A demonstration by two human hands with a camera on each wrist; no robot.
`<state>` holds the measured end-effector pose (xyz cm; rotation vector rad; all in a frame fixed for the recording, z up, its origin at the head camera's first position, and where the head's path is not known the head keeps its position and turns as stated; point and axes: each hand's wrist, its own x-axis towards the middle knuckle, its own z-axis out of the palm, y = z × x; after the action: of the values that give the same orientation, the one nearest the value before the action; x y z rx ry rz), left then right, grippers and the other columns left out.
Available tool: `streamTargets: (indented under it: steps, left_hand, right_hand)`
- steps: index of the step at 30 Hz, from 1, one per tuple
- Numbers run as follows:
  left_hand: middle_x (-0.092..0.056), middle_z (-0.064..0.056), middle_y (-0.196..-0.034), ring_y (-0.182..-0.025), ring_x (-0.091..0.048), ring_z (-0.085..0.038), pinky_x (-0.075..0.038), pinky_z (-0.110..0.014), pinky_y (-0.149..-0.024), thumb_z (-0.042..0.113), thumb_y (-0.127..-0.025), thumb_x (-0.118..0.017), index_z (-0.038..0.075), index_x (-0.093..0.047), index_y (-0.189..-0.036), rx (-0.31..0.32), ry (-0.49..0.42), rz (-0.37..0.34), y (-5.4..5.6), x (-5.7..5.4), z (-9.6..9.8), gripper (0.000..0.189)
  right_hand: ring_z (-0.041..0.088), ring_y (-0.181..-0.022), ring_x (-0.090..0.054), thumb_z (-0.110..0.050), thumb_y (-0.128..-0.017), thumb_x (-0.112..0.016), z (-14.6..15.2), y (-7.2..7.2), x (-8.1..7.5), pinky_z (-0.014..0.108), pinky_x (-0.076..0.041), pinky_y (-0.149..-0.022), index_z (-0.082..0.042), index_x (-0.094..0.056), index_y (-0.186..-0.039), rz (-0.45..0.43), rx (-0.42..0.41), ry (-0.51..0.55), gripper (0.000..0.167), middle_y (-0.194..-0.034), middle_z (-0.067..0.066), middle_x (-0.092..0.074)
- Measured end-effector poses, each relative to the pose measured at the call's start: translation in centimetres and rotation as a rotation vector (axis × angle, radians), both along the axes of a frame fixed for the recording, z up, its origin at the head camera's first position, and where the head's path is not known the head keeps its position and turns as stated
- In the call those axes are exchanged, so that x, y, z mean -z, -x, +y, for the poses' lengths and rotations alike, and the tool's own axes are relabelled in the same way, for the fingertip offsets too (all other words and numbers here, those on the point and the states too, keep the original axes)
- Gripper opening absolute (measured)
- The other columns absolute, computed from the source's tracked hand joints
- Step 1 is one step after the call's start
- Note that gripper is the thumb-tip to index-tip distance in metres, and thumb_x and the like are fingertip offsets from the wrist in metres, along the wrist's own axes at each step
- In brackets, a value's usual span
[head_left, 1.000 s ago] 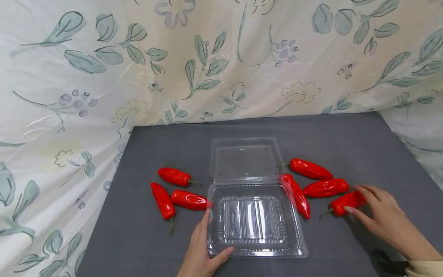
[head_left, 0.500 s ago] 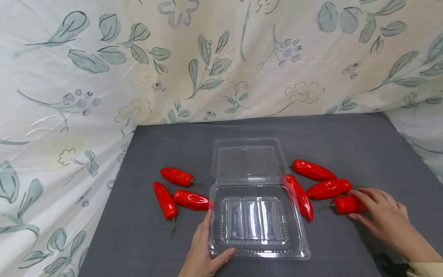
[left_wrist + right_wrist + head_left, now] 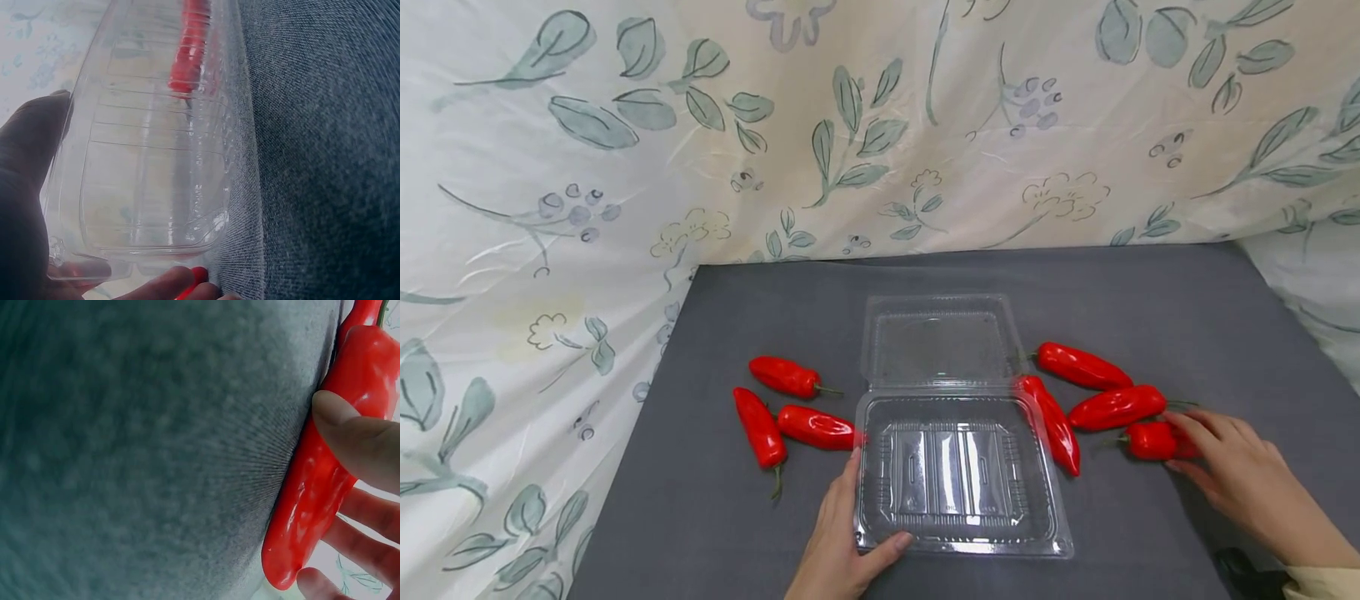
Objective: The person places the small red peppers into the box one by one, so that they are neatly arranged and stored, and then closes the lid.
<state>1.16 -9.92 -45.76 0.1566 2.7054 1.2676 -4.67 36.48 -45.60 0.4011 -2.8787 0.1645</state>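
Observation:
A clear plastic clamshell container [image 3: 1063, 517] lies open, its lid [image 3: 940, 346] folded back behind the base. My left hand [image 3: 842, 537] holds the base at its front left corner, thumb on the front rim and fingers along the left side. In the left wrist view the thumb [image 3: 37, 131] lies against the container wall. On the right, my right hand [image 3: 1240, 475] grips a red pepper [image 3: 1150, 442] around its tip half, the stem end pointing left. The right wrist view shows the thumb [image 3: 356, 434] across that pepper [image 3: 312, 481], with fingers behind it.
Left of the container lie three red peppers, the nearest a pepper [image 3: 816, 427] touching or almost touching its side. Right of it are a pepper [image 3: 1052, 425] against the container, a pepper [image 3: 1082, 365] behind, and a pepper [image 3: 1117, 407] beside the gripped one. Dark grey cloth [image 3: 760, 542] covers the table.
My right hand has shifted along the pepper away from its stem and closed further around it, and the pepper has turned slightly. The left hand keeps its place on the container.

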Motion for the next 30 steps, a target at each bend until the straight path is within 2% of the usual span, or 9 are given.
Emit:
streamTargets:
  steps: [1, 3, 5, 6, 10, 15, 23, 26, 30]
  left_hand:
    - [-0.041, -0.012, -0.138, -0.124, -0.04, -0.03, -0.04, -0.06, -0.097, 0.054, -0.076, -0.073, 0.024, -0.007, -0.155, -0.001, -0.004, -0.014, 0.0, -0.1, 0.0, 0.107]
    - [-0.038, -0.012, -0.14, -0.125, -0.039, -0.031, -0.039, -0.062, -0.098, 0.054, -0.076, -0.074, 0.028, -0.005, -0.154, -0.007, -0.01, -0.045, 0.1, -0.3, 0.0, 0.107]
    - [-0.037, -0.012, -0.142, -0.127, -0.038, -0.032, -0.037, -0.062, -0.099, 0.054, -0.075, -0.075, 0.032, -0.004, -0.154, -0.014, -0.027, -0.068, 0.2, -0.5, 0.0, 0.108]
    - [-0.036, -0.011, -0.142, -0.127, -0.037, -0.032, -0.037, -0.063, -0.099, 0.054, -0.075, -0.075, 0.033, -0.004, -0.153, -0.017, -0.035, -0.078, 0.2, -0.5, 0.0, 0.108]
    - [-0.034, -0.011, -0.143, -0.128, -0.037, -0.032, -0.036, -0.062, -0.101, 0.054, -0.074, -0.076, 0.035, -0.003, -0.153, -0.026, -0.061, -0.114, 0.2, -0.6, 0.0, 0.109]
    - [-0.033, -0.011, -0.144, -0.128, -0.037, -0.033, -0.035, -0.062, -0.102, 0.054, -0.072, -0.077, 0.035, -0.003, -0.153, -0.042, -0.068, -0.155, 0.3, -0.5, 0.0, 0.111]
    - [-0.033, -0.01, -0.144, -0.128, -0.038, -0.031, -0.035, -0.061, -0.102, 0.055, -0.072, -0.077, 0.035, -0.005, -0.152, -0.055, -0.062, -0.178, 0.2, -0.3, 0.0, 0.11]
    - [-0.034, -0.01, -0.143, -0.128, -0.038, -0.031, -0.035, -0.061, -0.101, 0.055, -0.073, -0.076, 0.036, -0.005, -0.152, -0.052, -0.066, -0.167, 0.2, -0.3, -0.1, 0.109]
    - [-0.033, -0.011, -0.146, -0.129, -0.038, -0.033, -0.035, -0.063, -0.101, 0.054, -0.073, -0.077, 0.036, -0.004, -0.153, -0.053, -0.067, -0.165, 0.3, -0.3, 0.0, 0.109]
  right_hand:
    - [0.045, -0.089, -0.053, -0.052, -0.072, -0.074, 0.0, 0.0, 0.0, 0.062, -0.041, -0.06, -0.004, -0.059, -0.114, 0.016, -0.013, -0.002, 0.066, -0.104, 0.024, -0.057]
    - [0.043, -0.086, -0.055, -0.072, -0.079, -0.045, 0.1, 0.1, 0.0, 0.062, -0.043, -0.059, -0.003, -0.06, -0.111, 0.059, -0.045, 0.001, 0.077, -0.102, 0.023, -0.058]
    - [0.042, -0.084, -0.055, -0.075, -0.079, -0.012, 0.1, 0.2, 0.0, 0.06, -0.044, -0.061, -0.003, -0.061, -0.11, 0.092, -0.067, 0.013, 0.092, -0.1, 0.022, -0.058]
    - [0.042, -0.083, -0.055, -0.075, -0.081, -0.009, 0.0, 0.2, 0.0, 0.059, -0.044, -0.061, -0.002, -0.061, -0.108, 0.105, -0.076, 0.019, 0.094, -0.098, 0.022, -0.058]
    - [0.038, -0.077, -0.056, -0.075, -0.085, -0.008, -0.1, 0.2, -0.2, 0.057, -0.046, -0.062, 0.0, -0.061, -0.104, 0.124, -0.089, 0.02, 0.093, -0.093, 0.02, -0.059]
    - [0.032, -0.066, -0.056, -0.071, -0.087, -0.01, -0.1, 0.2, -0.4, 0.052, -0.048, -0.056, 0.001, -0.063, -0.1, 0.134, -0.113, 0.02, 0.09, -0.084, 0.017, -0.059]
    - [0.032, -0.066, -0.058, -0.07, -0.086, -0.009, -0.2, 0.1, -0.9, 0.052, -0.05, -0.055, 0.003, -0.062, -0.098, 0.13, -0.128, 0.006, 0.091, -0.084, 0.019, -0.061]
    - [0.032, -0.066, -0.058, -0.071, -0.086, -0.009, -0.4, 0.1, -1.3, 0.052, -0.05, -0.055, 0.004, -0.061, -0.098, 0.139, -0.13, 0.011, 0.091, -0.083, 0.019, -0.061]
    - [0.032, -0.067, -0.058, -0.069, -0.09, -0.014, -0.7, 0.2, -2.8, 0.052, -0.049, -0.056, 0.004, -0.061, -0.098, 0.206, -0.154, 0.032, 0.087, -0.083, 0.018, -0.061]
